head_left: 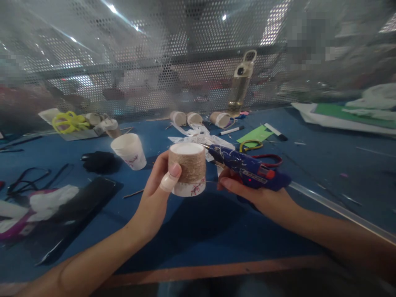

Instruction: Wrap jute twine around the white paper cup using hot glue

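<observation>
My left hand point(163, 181) is closed around a paper cup point(192, 189) that is turned bottom up. Twine point(187, 165) wraps most of the cup's side, leaving a white band with a red print near its rim. A bandage point(168, 181) circles my left thumb. In my right hand point(247, 192) is a blue hot glue gun point(244, 165) with a red light showing and a long clear glue stick point(337, 208) out of its back. The nozzle is beside the upper edge of the cup; whether it touches cannot be made out.
A stack of paper cups point(130, 152) stands to the left. Several twine-wrapped cups point(194, 119) lie at the back, near a bottle point(239, 90). White plastic point(198, 134), green paper point(255, 136) and scissors point(267, 160) lie behind the glue gun. A black pouch point(80, 214) is at left.
</observation>
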A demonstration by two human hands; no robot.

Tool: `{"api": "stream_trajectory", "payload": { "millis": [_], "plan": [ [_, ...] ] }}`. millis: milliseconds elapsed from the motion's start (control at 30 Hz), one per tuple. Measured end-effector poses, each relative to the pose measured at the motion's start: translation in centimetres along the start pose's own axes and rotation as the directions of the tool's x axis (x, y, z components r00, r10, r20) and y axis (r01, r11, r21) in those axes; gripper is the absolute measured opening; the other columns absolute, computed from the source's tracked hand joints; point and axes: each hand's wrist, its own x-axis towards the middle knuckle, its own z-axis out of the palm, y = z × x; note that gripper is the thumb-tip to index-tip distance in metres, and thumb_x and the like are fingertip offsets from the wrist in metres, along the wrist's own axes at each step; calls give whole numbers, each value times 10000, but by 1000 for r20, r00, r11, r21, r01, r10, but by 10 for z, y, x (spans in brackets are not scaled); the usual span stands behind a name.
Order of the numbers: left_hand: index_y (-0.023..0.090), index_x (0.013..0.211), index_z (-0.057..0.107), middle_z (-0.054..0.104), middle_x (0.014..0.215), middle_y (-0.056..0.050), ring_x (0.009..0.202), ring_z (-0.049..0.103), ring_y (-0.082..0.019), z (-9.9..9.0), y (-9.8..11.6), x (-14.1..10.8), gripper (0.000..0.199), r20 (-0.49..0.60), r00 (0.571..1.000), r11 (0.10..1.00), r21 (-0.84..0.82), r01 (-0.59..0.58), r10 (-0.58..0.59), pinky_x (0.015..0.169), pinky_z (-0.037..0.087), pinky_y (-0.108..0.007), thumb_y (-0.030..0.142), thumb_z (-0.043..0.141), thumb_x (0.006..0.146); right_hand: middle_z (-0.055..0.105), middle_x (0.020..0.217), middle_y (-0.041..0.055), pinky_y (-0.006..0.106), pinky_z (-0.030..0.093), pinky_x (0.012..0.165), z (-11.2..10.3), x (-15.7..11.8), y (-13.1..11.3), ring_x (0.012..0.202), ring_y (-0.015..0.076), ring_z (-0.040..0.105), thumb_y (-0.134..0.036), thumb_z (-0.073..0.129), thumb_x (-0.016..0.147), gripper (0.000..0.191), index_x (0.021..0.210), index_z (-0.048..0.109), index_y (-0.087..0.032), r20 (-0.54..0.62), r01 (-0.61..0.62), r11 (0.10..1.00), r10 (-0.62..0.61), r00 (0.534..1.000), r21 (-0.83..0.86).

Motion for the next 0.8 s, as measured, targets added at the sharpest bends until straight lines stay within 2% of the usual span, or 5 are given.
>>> {"api": "stream_trajectory", "payload": {
  "millis": [167,333,500,700,800],
  "plan": [
    [303,1185,688,669,1268,-13,1229,573,-238,0,1,-1,269,-11,1000,1000,-5,-23,23,1020,457,-354,426,578,973,733,806,-18,329,584,797,-2,0,6,790,189,695,-502,748,797,231,760,719,-275,-2,23,1000,-23,1000,16],
    [293,1187,691,679,1253,-14,1233,584,-236,1,2,0,282,-34,999,1000,-1,-4,4,1034,456,-349,433,609,956,723,864,-17,374,566,920,-4,2,11,873,205,694,-529,766,789,250,810,696,-289,-89,41,999,-38,995,33],
    [289,1214,685,684,1282,-18,1272,578,-237,2,4,1,315,-44,997,998,-19,61,-62,1066,443,-345,436,637,940,713,868,-21,387,533,982,-4,3,6,877,198,688,-479,761,811,221,763,679,-279,-137,130,991,-132,982,-30],
    [273,1151,717,723,1101,-22,1036,665,-202,1,5,3,313,-69,990,993,-4,120,-120,855,537,-292,447,699,891,698,880,-21,401,515,990,-8,1,3,888,207,671,-491,717,855,234,758,650,-288,-163,172,982,-184,969,-84],
    [259,1134,717,715,1074,-20,1003,663,-183,2,5,4,318,-91,989,993,-4,117,-117,844,533,-269,437,727,870,690,887,-18,395,514,977,-10,1,4,890,205,664,-492,685,885,226,769,655,-300,-151,184,977,-198,968,-106]
  ]
}}
